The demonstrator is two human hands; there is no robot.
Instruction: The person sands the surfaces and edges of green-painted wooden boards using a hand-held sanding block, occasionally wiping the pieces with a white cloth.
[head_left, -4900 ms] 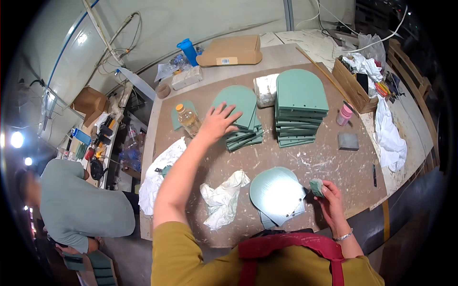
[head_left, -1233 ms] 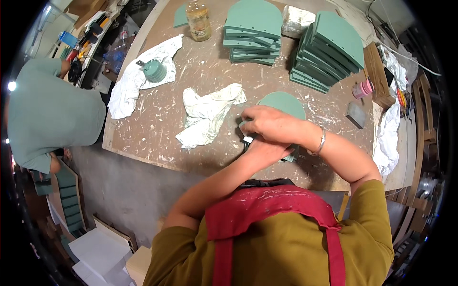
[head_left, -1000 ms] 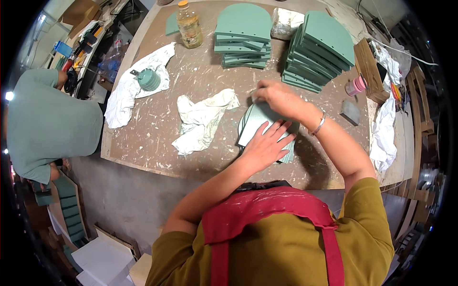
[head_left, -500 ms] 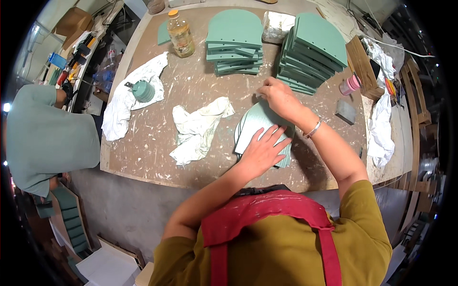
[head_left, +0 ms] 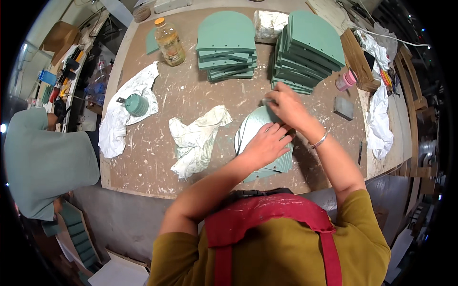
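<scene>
A rounded green panel (head_left: 255, 126) with a pale sheen lies on the table in front of me, on top of others of the same shape whose edges show beneath it. My left hand (head_left: 269, 143) rests on this panel, fingers stretched out and a little bent. At the panel's far rounded edge is my right hand (head_left: 287, 106), its fingers pinched together. Something small and greyish shows at those fingertips, too small to name. A crumpled white cloth (head_left: 199, 140) lies to the left of the panels.
Behind stand two stacks of green panels (head_left: 226, 31) (head_left: 317, 33), a bottle with an orange cap (head_left: 169, 43) and a wrapped white block (head_left: 270, 26). A green jar (head_left: 137, 105) sits on a cloth at left. Rightward are a pink bottle (head_left: 346, 81) and a grey block (head_left: 343, 108). A person (head_left: 52, 162) works at far left.
My left hand has shifted a little to the right, its fingers drawn closer together. My right hand stays at the far edge, slightly moved. The panels are turned a little, showing more of their near edge.
</scene>
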